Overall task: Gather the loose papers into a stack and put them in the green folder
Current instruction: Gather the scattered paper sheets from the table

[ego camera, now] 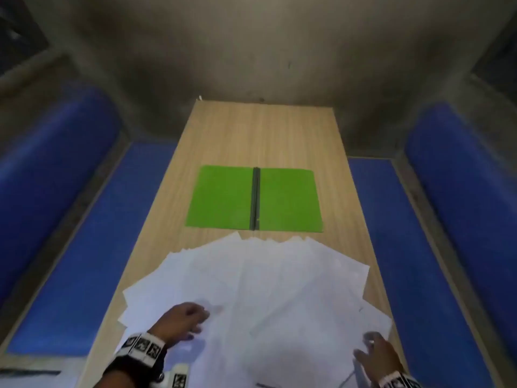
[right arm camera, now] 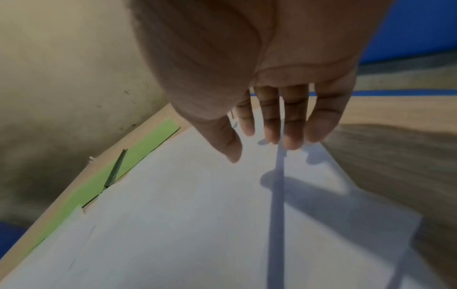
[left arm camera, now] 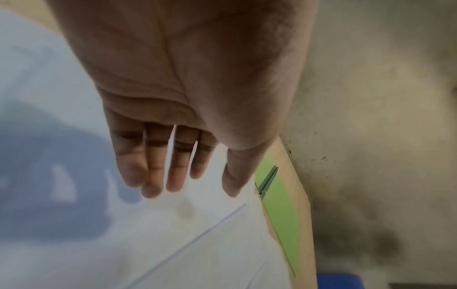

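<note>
Several loose white papers (ego camera: 265, 284) lie fanned out across the near half of the wooden table (ego camera: 260, 130). Beyond them the green folder (ego camera: 223, 197) lies spread flat, its dark spine (ego camera: 255, 198) running down the middle. My left hand (ego camera: 186, 317) hovers over the left part of the papers (left arm camera: 210, 244) with fingers (left arm camera: 153, 172) straight and slightly apart, holding nothing. My right hand (ego camera: 373, 351) is over the papers' near right corner (right arm camera: 197, 224), fingers (right arm camera: 294, 125) extended, their tips close to a sheet edge. The folder (left arm camera: 279, 211) (right arm camera: 103, 185) shows past the papers in both wrist views.
Blue padded benches (ego camera: 70, 247) (ego camera: 414, 247) flank the table on both sides. A grey concrete wall (ego camera: 251, 51) rises behind the table's far end. Bare wood lies between the folder and the far edge.
</note>
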A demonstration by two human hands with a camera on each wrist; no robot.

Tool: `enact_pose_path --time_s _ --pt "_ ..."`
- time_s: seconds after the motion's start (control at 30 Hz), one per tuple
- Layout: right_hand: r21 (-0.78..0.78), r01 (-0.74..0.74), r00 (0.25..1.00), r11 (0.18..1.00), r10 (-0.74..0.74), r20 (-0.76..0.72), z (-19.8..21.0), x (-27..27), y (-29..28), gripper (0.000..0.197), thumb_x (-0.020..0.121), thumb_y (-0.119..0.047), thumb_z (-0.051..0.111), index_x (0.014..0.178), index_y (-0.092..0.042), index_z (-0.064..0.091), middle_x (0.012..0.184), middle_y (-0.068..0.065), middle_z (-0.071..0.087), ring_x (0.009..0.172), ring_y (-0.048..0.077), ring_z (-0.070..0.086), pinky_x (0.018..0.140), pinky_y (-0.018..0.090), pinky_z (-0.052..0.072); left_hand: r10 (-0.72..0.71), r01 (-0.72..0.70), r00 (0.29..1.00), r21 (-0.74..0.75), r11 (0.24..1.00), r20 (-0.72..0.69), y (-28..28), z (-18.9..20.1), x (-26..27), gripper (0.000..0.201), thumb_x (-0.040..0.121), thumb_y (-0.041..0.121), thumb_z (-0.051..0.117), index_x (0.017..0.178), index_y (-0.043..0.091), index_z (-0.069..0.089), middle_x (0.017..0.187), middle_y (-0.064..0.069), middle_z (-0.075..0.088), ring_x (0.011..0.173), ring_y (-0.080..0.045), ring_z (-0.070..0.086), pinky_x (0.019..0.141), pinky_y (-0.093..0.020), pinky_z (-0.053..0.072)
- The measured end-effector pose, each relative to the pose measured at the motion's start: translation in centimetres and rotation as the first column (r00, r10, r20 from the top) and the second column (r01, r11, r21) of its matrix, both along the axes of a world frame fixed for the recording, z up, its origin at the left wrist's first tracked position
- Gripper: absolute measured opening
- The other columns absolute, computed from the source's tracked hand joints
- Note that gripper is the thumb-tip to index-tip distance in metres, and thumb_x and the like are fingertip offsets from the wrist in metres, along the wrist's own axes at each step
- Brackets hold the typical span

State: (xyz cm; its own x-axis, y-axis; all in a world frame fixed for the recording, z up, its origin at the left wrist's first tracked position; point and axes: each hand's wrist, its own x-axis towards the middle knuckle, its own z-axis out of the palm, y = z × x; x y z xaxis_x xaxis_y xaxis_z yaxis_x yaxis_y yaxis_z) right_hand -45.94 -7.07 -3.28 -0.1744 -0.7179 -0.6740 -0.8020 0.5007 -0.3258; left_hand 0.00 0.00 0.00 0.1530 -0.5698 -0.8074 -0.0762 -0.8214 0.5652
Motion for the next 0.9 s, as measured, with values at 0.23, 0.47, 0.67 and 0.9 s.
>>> enact_pose_path --time_s 0.23,0.47,0.67,0.9 --pt "0.09 -0.193 0.96 0.977 0.207 -0.187 0.2 3.7 -0.6 0.075 0.082 -0.048 0.057 0.147 -0.025 0.027 0.146 0.009 0.025 0.132 0.033 0.035 0.107 0.038 0.039 -0.188 0.185 0.977 0.041 0.982 0.098 -4.9 -2.4 -5.1 0.081 0.087 0.04 0.073 0.151 0.008 0.035 0.145 -0.014 0.051 0.112 -0.029 0.064 0.085 -0.035 0.053" --pt "-0.037 -0.389 0.907 0.921 0.375 -0.192 -0.4 7.7 -1.3 0.073 0.085 -0.04 0.061 0.147 -0.032 0.023 0.156 0.001 0.011 0.138 0.029 0.024 0.107 0.046 0.036 -0.413 0.428 0.887 -0.034 0.903 0.208 -6.9 -2.8 -10.7 0.076 0.08 0.042 0.077 0.143 0.013 0.046 0.133 -0.002 0.059 0.119 -0.022 0.058 0.098 -0.029 0.045" --pt "-0.201 -0.488 0.871 0.849 0.49 -0.041 -1.3 10.3 -1.3 0.068 0.08 -0.036 0.064 0.142 -0.03 0.035 0.154 -0.002 0.024 0.136 0.025 0.03 0.112 0.035 0.032 -0.394 0.418 0.899 -0.111 0.901 0.192 -6.5 -2.5 -13.4 0.051 0.077 0.023 0.08 0.119 0.018 0.053 0.106 0.0 0.064 0.097 -0.019 0.06 0.082 -0.026 0.047" --pt "-0.371 -0.091 0.97 0.924 0.167 0.177 -0.6 7.9 -2.6 0.051 0.086 -0.01 0.066 0.133 -0.015 0.049 0.135 0.008 0.042 0.123 0.024 0.051 0.102 0.028 0.041 -0.057 0.102 0.977 -0.212 0.972 0.206 -4.0 -0.4 -8.9 0.024 0.076 0.01 0.074 0.094 0.019 0.062 0.08 0.008 0.067 0.079 -0.018 0.066 0.059 -0.014 0.049"
